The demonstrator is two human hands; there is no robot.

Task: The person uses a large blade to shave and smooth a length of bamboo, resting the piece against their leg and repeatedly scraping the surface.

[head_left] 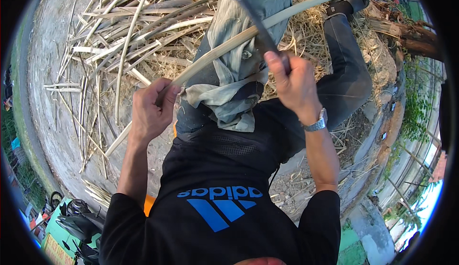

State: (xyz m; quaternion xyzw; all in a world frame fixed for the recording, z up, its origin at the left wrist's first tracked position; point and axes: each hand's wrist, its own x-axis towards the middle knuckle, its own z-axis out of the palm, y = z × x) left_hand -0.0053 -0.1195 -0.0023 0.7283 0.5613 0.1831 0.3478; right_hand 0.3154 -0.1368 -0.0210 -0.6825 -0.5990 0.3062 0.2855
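My left hand (152,107) is closed around a long pale strip of split wood or bamboo (215,54). The strip slants from below that hand, over my thigh, to the upper right. In my right hand (294,83) is the handle of a long dark-bladed knife (246,9). Its blade points up and left and crosses the strip; whether the edge bites into it I cannot tell. A dirty grey cloth (232,102) lies wrapped and bunched over my leg beneath the strip. The strip's lower end shows beyond my left wrist.
Many loose pale strips (128,50) lie heaped on the ground at the left and far left. Thin shavings (306,40) cover the ground around my legs. A brown log (413,38) lies at the far right. A parked motorcycle (79,224) stands at the lower left.
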